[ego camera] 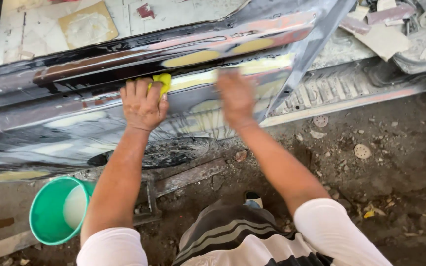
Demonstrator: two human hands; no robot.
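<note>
Head view: left hand [143, 104] clenched on yellow cloth [162, 82], pressed against dark car panel [75, 123]; right hand [236, 97] open, flat on filler patch [267, 64], blurred, perhaps rubbing. Best kept flat, light, along the crease. Green bucket [50, 212] below on floor.

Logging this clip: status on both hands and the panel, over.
Left hand clutching yellow cloth against dark car panel. Right hand flat on panel's filler patch, blurred. Green bucket on ground below; nothing blocking.
</note>
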